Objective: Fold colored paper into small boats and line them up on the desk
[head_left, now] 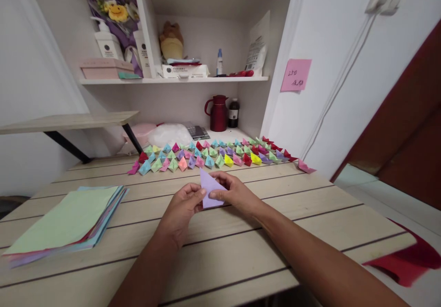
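A piece of lilac paper [211, 185], folded into a triangle with one point upward, is held between both hands just above the wooden table. My left hand [184, 208] pinches its left edge, thumb on the near face. On the right side, my right hand [237, 194] grips it with the thumb laid across the front and the fingers behind, partly hidden. Beyond the hands stand rows of small folded paper boats [191, 160] in many colours. To the left lies a stack of coloured paper sheets [65, 215], pale green on top.
A pink paper boat [305, 167] sits apart at the table's right edge. A raised wooden shelf [69, 121] stands at the back left. At the back are a red jug [218, 114] and a dark bottle [233, 113]. A pink note [296, 75] hangs on the wall.
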Demonstrator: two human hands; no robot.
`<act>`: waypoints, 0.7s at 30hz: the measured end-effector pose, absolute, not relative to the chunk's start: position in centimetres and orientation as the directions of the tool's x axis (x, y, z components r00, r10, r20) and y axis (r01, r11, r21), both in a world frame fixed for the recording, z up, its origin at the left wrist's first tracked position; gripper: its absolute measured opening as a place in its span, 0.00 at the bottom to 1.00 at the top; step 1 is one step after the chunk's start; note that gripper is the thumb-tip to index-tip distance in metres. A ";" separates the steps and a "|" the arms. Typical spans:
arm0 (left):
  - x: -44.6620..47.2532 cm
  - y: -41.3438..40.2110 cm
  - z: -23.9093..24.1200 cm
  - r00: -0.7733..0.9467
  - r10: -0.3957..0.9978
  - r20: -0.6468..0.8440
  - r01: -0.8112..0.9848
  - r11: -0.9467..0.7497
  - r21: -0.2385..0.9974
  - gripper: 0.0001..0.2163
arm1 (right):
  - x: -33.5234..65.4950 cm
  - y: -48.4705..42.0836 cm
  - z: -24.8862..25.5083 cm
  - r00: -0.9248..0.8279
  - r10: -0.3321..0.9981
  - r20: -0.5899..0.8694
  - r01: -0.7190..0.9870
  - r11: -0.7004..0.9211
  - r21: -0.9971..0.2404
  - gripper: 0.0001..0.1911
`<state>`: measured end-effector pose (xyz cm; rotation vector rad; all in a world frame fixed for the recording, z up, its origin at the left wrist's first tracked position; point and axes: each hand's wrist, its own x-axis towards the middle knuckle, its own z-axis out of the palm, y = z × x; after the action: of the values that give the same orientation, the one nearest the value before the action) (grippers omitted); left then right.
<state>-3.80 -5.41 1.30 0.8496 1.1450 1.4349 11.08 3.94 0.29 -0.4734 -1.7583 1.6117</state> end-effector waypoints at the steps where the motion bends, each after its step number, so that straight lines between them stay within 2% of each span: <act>1: -3.8 -5.4 1.4 -0.186 0.979 -0.084 -0.285 0.028 0.958 0.11 | 11.1 3.9 0.2 -0.707 0.673 0.219 -0.165 0.144 -0.976 0.20; 3: -3.6 -5.4 1.5 -0.193 0.977 -0.088 -0.268 0.033 0.963 0.12 | 11.1 3.9 0.0 -0.719 0.669 0.188 -0.147 0.118 -0.982 0.17; 9: -3.3 -5.2 1.7 -0.220 0.973 -0.067 -0.220 0.017 0.975 0.14 | 11.1 3.9 0.2 -0.648 0.727 0.227 -0.197 0.128 -0.972 0.17; 17: -3.5 -5.2 1.8 -0.447 0.894 0.018 -0.146 -0.093 0.985 0.11 | 11.1 3.8 0.4 -0.590 0.778 0.218 -0.210 0.113 -0.971 0.15; 21: -3.7 -5.2 1.6 -0.460 0.888 0.002 -0.182 -0.097 0.979 0.12 | 11.1 3.8 0.4 -0.580 0.785 0.216 -0.204 0.116 -0.972 0.16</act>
<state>-3.68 -5.21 1.65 0.8293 1.3588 1.6769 11.09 3.75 0.39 -0.5811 -1.6044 1.5807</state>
